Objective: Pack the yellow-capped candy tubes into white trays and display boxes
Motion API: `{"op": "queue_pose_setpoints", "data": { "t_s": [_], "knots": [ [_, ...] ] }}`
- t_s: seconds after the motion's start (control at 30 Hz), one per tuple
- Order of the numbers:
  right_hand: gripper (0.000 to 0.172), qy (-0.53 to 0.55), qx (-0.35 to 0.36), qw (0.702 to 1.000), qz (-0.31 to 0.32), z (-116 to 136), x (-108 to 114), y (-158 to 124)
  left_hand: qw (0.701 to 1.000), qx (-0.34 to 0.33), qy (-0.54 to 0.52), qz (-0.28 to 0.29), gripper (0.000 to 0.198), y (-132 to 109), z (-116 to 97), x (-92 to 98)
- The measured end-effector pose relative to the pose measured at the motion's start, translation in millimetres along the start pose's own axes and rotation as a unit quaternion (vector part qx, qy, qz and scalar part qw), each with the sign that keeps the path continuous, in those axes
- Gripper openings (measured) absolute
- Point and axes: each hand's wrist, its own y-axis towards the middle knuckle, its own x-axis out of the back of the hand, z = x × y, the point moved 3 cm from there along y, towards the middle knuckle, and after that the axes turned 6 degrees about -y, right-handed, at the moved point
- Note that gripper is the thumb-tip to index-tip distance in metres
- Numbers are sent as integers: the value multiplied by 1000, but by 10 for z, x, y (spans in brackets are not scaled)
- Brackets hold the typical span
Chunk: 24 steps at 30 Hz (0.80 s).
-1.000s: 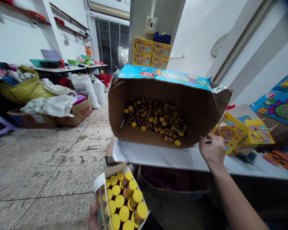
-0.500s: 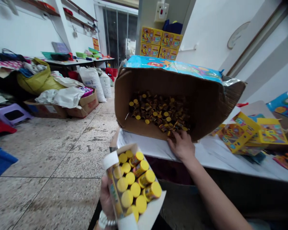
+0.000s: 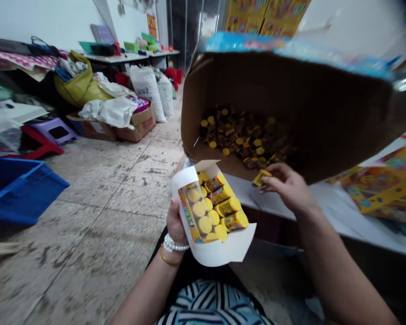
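Observation:
My left hand grips a small display box from its left side, with its white flaps folded out. Rows of yellow-capped little tubs fill it, some upright and several lying on their sides along the right. In the fingers of my right hand is a yellow tub, held just outside the mouth of a large carton. More of the same tubs lie loose in a heap inside that carton, which rests on its side on a white tabletop.
Flattened yellow printed boxes lie on the table at right. Stacked yellow boxes stand behind the carton. On the floor at left are a blue crate, a purple stool, cardboard boxes and white sacks.
My right hand has come out of the carton with a tub between its fingers. The display box has been raised closer to the carton. The view has shifted.

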Motion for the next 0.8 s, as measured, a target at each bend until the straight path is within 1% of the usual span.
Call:
{"op": "queue_pose_setpoints", "data": {
  "t_s": [0.03, 0.07, 0.1, 0.17, 0.27, 0.33, 0.37, 0.43, 0.5, 0.53, 0.6, 0.67, 0.7, 0.73, 0.77, 0.8],
  "knots": [
    [37, 47, 6, 999, -12, 60, -35, -102, 999, -21, 12, -23, 70, -73, -75, 3],
    [41, 67, 20, 997, -21, 130, -83, -197, 998, -39, 24, -49, 70, -140, -143, 14],
    [43, 65, 37, 997, -25, 200, -143, -277, 996, -48, 36, -71, 70, -205, -196, 31],
    [41, 35, 66, 997, -20, 318, -301, -382, 994, -23, 49, -100, 73, -328, -236, 78],
    [32, 42, 99, 994, 9, 398, -615, -409, 992, 33, 40, -115, 78, -486, -171, 138],
    [29, 47, 125, 991, 25, 406, -826, -380, 992, 42, 24, -117, 77, -544, -89, 146],
    [27, 27, 144, 989, 28, 406, -917, -366, 992, 44, 15, -116, 75, -556, -47, 139],
    [24, -42, 196, 980, 14, 406, -1048, -363, 992, 52, -1, -111, 73, -558, 26, 121],
    [28, -110, 241, 964, -5, 401, -1112, -390, 992, 65, -10, -108, 69, -550, 66, 122],
    [32, -133, 252, 958, -5, 394, -1123, -407, 992, 69, -11, -106, 66, -547, 70, 134],
    [37, -168, 259, 951, 16, 372, -1106, -432, 993, 70, -12, -95, 63, -545, 54, 173],
    [35, -191, 268, 944, 31, 349, -1014, -429, 995, 71, -16, -67, 62, -543, 25, 205],
    [33, -202, 271, 941, 24, 331, -930, -407, 996, 75, -19, -45, 62, -539, 11, 207],
    [31, -217, 267, 939, 1, 304, -816, -369, 996, 80, -23, -23, 62, -533, -1, 197],
    [30, -240, 251, 937, -39, 262, -672, -314, 996, 84, -27, -3, 62, -524, -13, 177],
    [30, -273, 219, 932, -93, 201, -501, -247, 996, 86, -31, 13, 62, -515, -26, 149]
  ]
}}
